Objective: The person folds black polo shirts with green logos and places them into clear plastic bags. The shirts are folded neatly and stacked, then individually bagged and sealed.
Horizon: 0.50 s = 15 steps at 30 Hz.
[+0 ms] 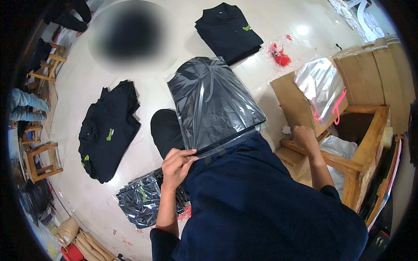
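A folded black garment in a clear plastic bag lies across my lap. My left hand pinches the near left corner of the bag between thumb and fingers. My right hand is curled beside the wooden frame, below a cardboard flap; its fingertips are hidden, so I cannot tell if it holds anything. A stack of clear plastic bags rests on the cardboard, with a pink cord at its edge.
A stack of folded black polo shirts lies ahead on the tiled floor. Loose black shirts are to the left, and bagged garments lie nearer. Red thread scraps and a wooden stool are also around. People's legs show at far left.
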Each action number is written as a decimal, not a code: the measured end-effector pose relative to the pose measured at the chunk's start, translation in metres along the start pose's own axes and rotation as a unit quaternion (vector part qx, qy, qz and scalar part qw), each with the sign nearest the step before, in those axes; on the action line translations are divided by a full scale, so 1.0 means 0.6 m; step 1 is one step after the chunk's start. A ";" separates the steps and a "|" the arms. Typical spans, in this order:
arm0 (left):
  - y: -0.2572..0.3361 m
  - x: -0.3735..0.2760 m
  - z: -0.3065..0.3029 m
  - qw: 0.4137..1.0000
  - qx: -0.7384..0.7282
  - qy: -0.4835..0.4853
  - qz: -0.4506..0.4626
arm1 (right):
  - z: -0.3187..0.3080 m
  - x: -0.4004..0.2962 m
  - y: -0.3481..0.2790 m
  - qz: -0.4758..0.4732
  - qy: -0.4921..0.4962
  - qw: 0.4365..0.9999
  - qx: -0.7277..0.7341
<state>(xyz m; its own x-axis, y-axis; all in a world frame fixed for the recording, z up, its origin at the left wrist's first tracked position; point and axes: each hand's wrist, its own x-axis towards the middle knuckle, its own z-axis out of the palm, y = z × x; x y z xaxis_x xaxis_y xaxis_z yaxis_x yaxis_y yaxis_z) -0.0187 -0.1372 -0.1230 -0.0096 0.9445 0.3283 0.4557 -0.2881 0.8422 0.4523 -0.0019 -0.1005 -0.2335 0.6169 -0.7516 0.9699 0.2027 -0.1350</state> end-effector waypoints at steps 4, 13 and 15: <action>-0.007 -0.009 0.000 1.000 -0.014 0.006 -0.019 | 0.040 0.029 -0.021 -0.067 0.261 0.959 0.091; -0.016 -0.026 -0.003 0.996 -0.058 0.015 -0.064 | 0.056 0.061 -0.135 -0.241 0.404 0.836 0.284; -0.021 -0.037 -0.001 0.992 -0.081 0.027 -0.093 | 0.060 0.055 -0.126 -0.230 0.414 0.834 0.284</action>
<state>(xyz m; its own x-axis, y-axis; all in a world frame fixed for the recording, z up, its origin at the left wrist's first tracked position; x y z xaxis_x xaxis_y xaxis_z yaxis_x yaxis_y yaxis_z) -0.0246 -0.1548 -0.1411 -0.1304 0.9751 0.1792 0.2916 -0.1350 0.9470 0.3737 -0.0242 -0.1380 -0.3290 0.9345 0.1363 0.5858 0.3151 -0.7467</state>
